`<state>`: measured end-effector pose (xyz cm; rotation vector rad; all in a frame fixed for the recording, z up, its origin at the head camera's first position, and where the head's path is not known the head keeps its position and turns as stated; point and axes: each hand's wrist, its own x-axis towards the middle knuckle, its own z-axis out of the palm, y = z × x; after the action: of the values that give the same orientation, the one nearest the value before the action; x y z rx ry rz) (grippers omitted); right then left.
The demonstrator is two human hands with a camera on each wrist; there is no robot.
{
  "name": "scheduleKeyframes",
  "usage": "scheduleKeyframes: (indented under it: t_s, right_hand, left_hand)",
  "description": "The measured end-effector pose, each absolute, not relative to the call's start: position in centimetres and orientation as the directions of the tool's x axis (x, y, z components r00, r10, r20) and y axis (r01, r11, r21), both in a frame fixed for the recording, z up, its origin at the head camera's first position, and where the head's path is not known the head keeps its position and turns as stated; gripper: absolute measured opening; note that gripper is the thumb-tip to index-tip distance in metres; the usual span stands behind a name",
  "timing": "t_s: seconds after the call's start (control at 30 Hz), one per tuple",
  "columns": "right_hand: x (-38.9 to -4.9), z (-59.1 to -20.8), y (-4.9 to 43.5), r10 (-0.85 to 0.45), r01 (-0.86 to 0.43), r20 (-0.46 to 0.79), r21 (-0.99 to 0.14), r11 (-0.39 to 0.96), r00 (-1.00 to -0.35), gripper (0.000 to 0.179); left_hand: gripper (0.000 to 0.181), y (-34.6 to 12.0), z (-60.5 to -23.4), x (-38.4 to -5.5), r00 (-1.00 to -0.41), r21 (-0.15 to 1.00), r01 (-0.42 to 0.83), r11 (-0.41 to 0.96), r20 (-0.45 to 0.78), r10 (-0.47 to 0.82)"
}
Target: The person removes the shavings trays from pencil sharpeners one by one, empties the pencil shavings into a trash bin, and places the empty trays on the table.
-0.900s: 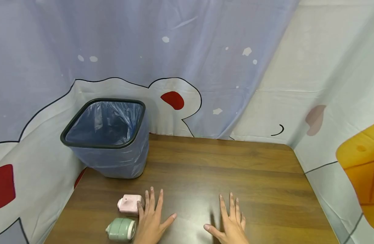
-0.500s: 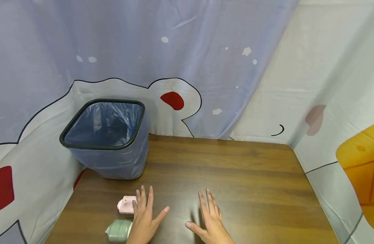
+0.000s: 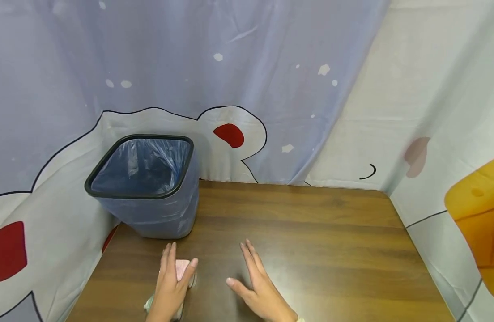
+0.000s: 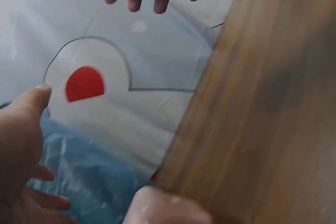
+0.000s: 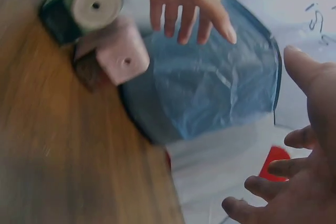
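My left hand (image 3: 170,284) is over the left front of the table, fingers straight and thumb spread. In the head view it overlaps a small pink boxy object (image 3: 181,267) and mostly hides a rounded green object (image 3: 148,305). The right wrist view shows the pink object (image 5: 125,59) with a small hole in its near face, beside the green one (image 5: 60,17), which has a round white end. To the right, my right hand (image 3: 263,290) is over the tabletop with its fingers extended, holding nothing. Its palm is turned toward the left hand.
A bin (image 3: 186,201) with a dark rim and a clear plastic liner stands at the table's back left. The wooden table (image 3: 311,241) stretches off to the right. Patterned cloth (image 3: 271,80) hangs behind it and along both sides.
Both hands have moved left, the right one farther. My left hand has come across the pink and green objects, covering more of them. The head view has shifted slightly.
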<state>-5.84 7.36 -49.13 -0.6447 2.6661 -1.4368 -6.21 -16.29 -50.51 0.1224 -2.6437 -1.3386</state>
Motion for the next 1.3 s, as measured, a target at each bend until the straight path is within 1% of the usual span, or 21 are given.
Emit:
scheduleKeyframes:
  t_s: [0.1,0.13,0.27,0.37,0.43,0.5,0.57,0.63,0.77,0.87,0.97,1.03,1.17,1.3]
  right_hand:
    - [-6.5,-48.5,6.1,-0.387,-0.378,0.209,-0.817,0.436,-0.898,0.070]
    - [-6.8,-48.3,5.6,-0.383,-0.389,0.231,-0.825,0.411,-0.894,0.068]
    - [-7.8,-46.9,3.9,-0.337,-0.403,0.307,-0.876,0.265,-0.890,0.054]
    - [-8.2,-45.0,2.8,-0.287,-0.424,0.366,-0.889,0.173,-0.885,0.040]
    - [-8.4,-44.0,2.1,-0.237,-0.442,0.404,-0.887,0.134,-0.883,0.031]
    - [-8.7,-43.4,1.4,-0.182,-0.464,0.438,-0.876,0.132,-0.880,0.024]
    - [-9.0,-43.3,0.7,-0.137,-0.468,0.452,-0.875,0.123,-0.881,0.018]
    - [-9.3,-43.0,0.0,-0.117,-0.467,0.454,-0.875,0.126,-0.883,0.015]
    - [-9.9,-42.5,-1.2,-0.120,-0.439,0.426,-0.891,0.120,-0.897,0.013]
    - [-10.5,-42.3,-1.9,-0.108,-0.437,0.426,-0.893,0.108,-0.898,0.012]
    - [-11.1,-42.0,-2.4,-0.098,-0.442,0.434,-0.892,0.090,-0.896,0.011]
    - [-11.4,-41.9,-2.7,-0.098,-0.446,0.439,-0.891,0.079,-0.893,0.011]
    - [-12.1,-41.8,-3.3,-0.112,-0.446,0.438,-0.893,0.057,-0.892,0.012]
    - [-12.7,-42.0,-4.0,-0.130,-0.439,0.432,-0.898,0.035,-0.893,0.013]
  left_hand:
    - [0.066,-17.6,-50.0,-6.3,-0.946,0.817,0.003,0.577,0.189,-0.263]
    - [0.061,-18.0,-49.8,-6.4,-0.932,0.829,-0.010,0.559,0.195,-0.305]
    - [0.047,-19.5,-48.8,-6.7,-0.853,0.894,-0.110,0.435,0.140,-0.503]
    - [0.046,-20.6,-48.2,-7.1,-0.802,0.913,-0.149,0.380,0.113,-0.586]
    - [0.046,-21.3,-47.9,-7.4,-0.791,0.912,-0.149,0.382,0.122,-0.600]
    - [0.045,-21.8,-47.7,-7.8,-0.784,0.910,-0.138,0.391,0.141,-0.604]
    - [0.045,-22.0,-47.5,-8.0,-0.779,0.913,-0.129,0.387,0.148,-0.609]
    - [0.044,-22.1,-47.3,-8.4,-0.770,0.915,-0.113,0.387,0.166,-0.617]
    - [0.041,-22.2,-47.2,-9.4,-0.743,0.907,-0.039,0.420,0.255,-0.619]
    - [0.040,-22.3,-47.1,-10.2,-0.716,0.899,0.009,0.438,0.312,-0.625]
    - [0.038,-22.2,-46.8,-10.9,-0.708,0.911,0.046,0.411,0.319,-0.630]
    - [0.038,-22.1,-46.7,-11.3,-0.713,0.922,0.060,0.384,0.308,-0.630]
    - [0.035,-21.9,-46.7,-12.0,-0.720,0.935,0.083,0.345,0.296,-0.628]
    - [0.033,-21.8,-46.6,-12.6,-0.711,0.939,0.118,0.323,0.307,-0.632]
